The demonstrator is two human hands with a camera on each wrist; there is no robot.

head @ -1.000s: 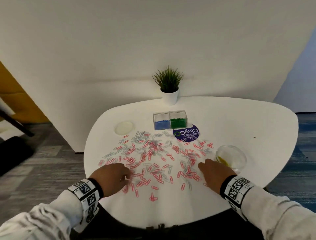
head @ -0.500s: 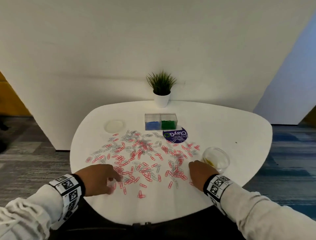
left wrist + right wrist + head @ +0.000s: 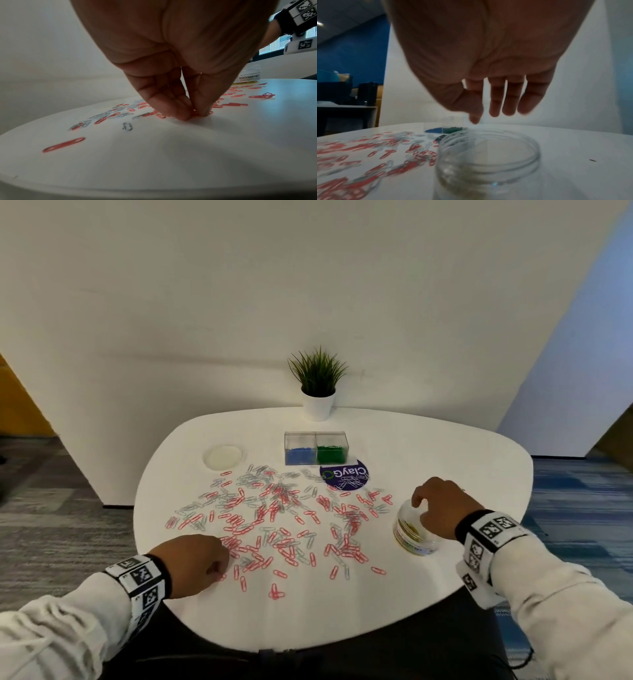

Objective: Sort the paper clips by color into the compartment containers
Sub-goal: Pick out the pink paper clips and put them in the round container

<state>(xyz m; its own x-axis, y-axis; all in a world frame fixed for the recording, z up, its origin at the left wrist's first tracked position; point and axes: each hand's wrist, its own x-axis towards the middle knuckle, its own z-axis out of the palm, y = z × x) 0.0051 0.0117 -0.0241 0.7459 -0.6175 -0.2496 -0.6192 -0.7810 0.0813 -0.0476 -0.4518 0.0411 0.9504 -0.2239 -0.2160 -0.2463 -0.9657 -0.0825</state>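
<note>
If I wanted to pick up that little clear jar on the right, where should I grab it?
Probably around the clear jar's round side wall, coming from above on the right as the right hand does. It stands upright with an open mouth and no handle; its wall is smooth all round.

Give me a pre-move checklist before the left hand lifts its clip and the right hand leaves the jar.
1. Left hand pinch: fingertips closed on red clips at the table surface. Ok.
2. Only one clip pinched: cannot tell, fingers hide it.
3. Right hand empty: fingers spread above the jar, nothing visibly held. Ok.
4. Jar open, upright: ok; yellow clips inside.
5. Compartment box: blue and green clips inside; a free compartment for red: cannot tell.
6. Loose clips left: many red and silver. Not ok.
</note>
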